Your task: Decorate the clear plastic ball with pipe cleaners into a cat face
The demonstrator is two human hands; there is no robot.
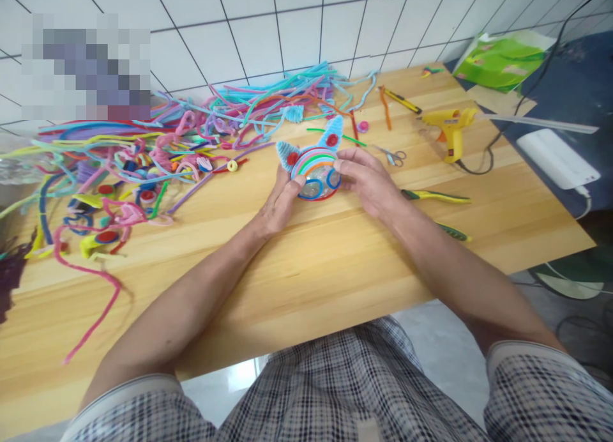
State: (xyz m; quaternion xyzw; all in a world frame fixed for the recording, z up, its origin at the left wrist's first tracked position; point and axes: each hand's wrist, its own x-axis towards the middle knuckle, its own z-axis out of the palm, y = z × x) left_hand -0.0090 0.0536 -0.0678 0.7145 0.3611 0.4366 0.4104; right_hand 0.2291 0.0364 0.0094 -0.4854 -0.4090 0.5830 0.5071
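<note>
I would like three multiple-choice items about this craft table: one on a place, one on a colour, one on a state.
1. Where does the glue gun lie?
A. to the right of the hands
B. among the pipe cleaners on the left
C. on the floor

2. What colour is the glue gun?
A. red
B. yellow
C. white

3. How is the pipe-cleaner figure held?
A. by the left hand alone
B. it lies untouched
C. between both hands

Answers: 1 A, it rests on the table right of the hands, near the scissors. 2 B, its body is yellow. 3 C, the left hand and the right hand each grip one side.
</note>
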